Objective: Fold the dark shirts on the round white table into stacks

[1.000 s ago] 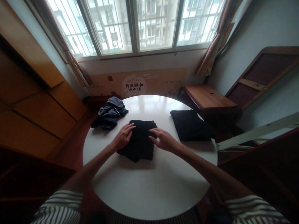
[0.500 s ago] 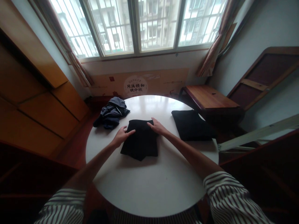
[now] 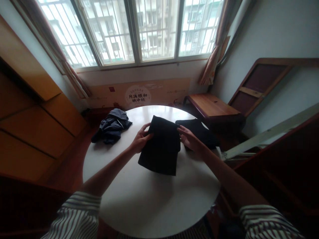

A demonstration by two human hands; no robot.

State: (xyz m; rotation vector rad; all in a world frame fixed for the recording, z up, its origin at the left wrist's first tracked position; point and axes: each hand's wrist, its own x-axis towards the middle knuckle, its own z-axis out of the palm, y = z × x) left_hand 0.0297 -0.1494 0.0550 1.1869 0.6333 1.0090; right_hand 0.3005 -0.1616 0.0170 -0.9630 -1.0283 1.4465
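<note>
A folded black garment (image 3: 161, 144) is held up above the white round table (image 3: 149, 205), tilted, with its lower edge hanging toward me. My left hand (image 3: 141, 138) grips its left side, thumb on the front and fingers behind. At its upper right edge my right hand (image 3: 188, 136) pinches the cloth. What kind of garment it is does not show. Behind my right hand lies a second folded black garment (image 3: 199, 131), partly covered by that hand and forearm.
A crumpled dark blue and grey garment (image 3: 112, 126) lies at the table's left edge. Beyond the table stand a low wooden table (image 3: 214, 106) at the right and a barred window (image 3: 157, 30). Wooden cabinets (image 3: 37, 129) line the left side.
Both hands have closed on the black garment and lifted it off the table, tilting it and moving it to the right. The view has turned slightly right.
</note>
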